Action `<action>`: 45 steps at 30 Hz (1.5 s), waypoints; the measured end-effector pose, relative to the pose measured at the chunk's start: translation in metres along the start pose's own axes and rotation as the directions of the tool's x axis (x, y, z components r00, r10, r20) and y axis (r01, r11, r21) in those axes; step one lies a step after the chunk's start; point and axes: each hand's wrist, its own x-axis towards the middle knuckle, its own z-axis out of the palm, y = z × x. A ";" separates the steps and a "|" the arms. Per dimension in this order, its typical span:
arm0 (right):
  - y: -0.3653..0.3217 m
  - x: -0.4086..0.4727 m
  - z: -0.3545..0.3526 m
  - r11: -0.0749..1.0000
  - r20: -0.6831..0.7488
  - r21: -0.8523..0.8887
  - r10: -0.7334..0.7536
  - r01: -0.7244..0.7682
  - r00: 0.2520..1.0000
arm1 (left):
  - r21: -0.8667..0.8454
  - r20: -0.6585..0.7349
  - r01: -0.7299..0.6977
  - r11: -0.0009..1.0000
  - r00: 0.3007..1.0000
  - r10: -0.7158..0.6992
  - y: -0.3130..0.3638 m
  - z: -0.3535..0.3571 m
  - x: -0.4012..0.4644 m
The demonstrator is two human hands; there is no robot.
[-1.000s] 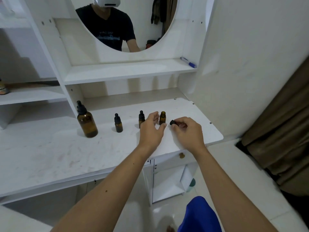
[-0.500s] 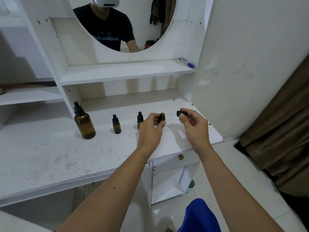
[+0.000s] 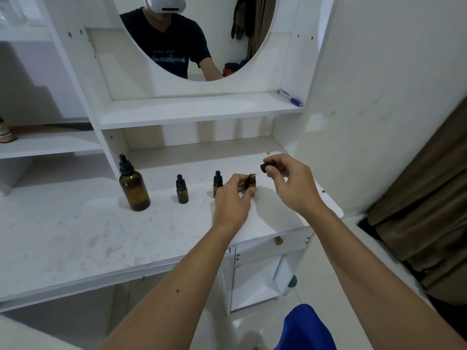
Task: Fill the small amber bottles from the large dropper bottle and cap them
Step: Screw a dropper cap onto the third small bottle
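Observation:
On the white desk (image 3: 75, 236) stands the large amber dropper bottle (image 3: 134, 186), capped, at the left. Two small capped amber bottles stand to its right: one (image 3: 182, 190) free, the other (image 3: 217, 181) partly behind my left hand. My left hand (image 3: 233, 198) grips an uncapped small amber bottle (image 3: 252, 182) upright on the desk. My right hand (image 3: 290, 183) holds its black dropper cap (image 3: 267, 166) tilted just above and right of the bottle's mouth, with the thin glass tip pointing at the opening.
A shelf above the desk carries a blue-capped pen (image 3: 290, 98) at its right end. An oval mirror (image 3: 197, 39) reflects a person. A white wall is close on the right, with a brown curtain (image 3: 429, 198) beyond. A drawer knob (image 3: 278, 240) sits under the desk edge.
My right hand lifted the dropper cap off the desk and carried it up beside the open bottle's mouth. My left hand closed around that small bottle.

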 end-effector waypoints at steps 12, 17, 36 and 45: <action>0.002 0.013 0.019 0.998 0.164 -0.055 0.041 -0.032 0.986 | -0.025 0.007 -0.013 1.000 1.000 0.013 -0.007 0.000 0.003; 0.009 0.004 0.026 0.997 0.079 0.033 0.061 -0.063 0.995 | -0.034 0.011 -0.012 0.999 1.000 0.012 -0.009 0.001 0.004; 0.024 -0.005 0.039 0.948 0.050 0.280 0.143 -0.151 0.989 | -0.017 0.007 -0.019 1.000 1.000 0.019 -0.010 0.002 0.005; 0.022 -0.006 0.039 0.941 0.066 0.291 0.159 -0.172 0.985 | -0.021 0.013 -0.016 1.000 1.000 0.016 -0.007 0.001 0.003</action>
